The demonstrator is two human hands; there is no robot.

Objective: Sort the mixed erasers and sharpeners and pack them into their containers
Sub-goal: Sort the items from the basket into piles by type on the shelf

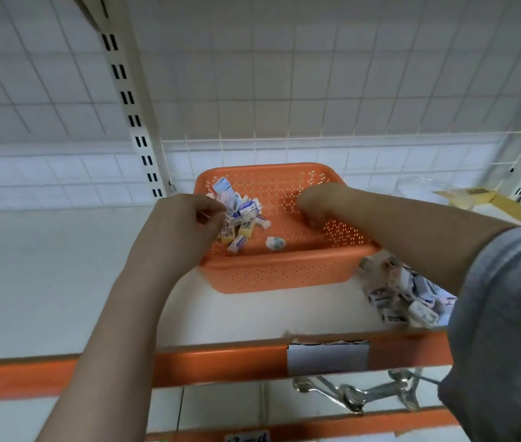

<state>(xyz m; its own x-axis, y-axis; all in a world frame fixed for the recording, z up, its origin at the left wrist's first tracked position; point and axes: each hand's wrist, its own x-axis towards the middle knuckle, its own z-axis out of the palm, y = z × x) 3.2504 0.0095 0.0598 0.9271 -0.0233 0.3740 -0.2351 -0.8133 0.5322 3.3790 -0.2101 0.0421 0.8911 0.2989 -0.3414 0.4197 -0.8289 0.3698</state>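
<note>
Two hands work in the orange basket (284,275): your left hand (185,228) curls its grip, though on what I cannot tell, beside the erasers (241,215); your right hand (320,202) is fisted, contents hidden.

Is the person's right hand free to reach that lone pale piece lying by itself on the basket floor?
Probably yes. The right hand is already inside the orange basket, and the lone piece lies on bare floor just ahead of it, apart from the pile, nothing covering it.
</note>
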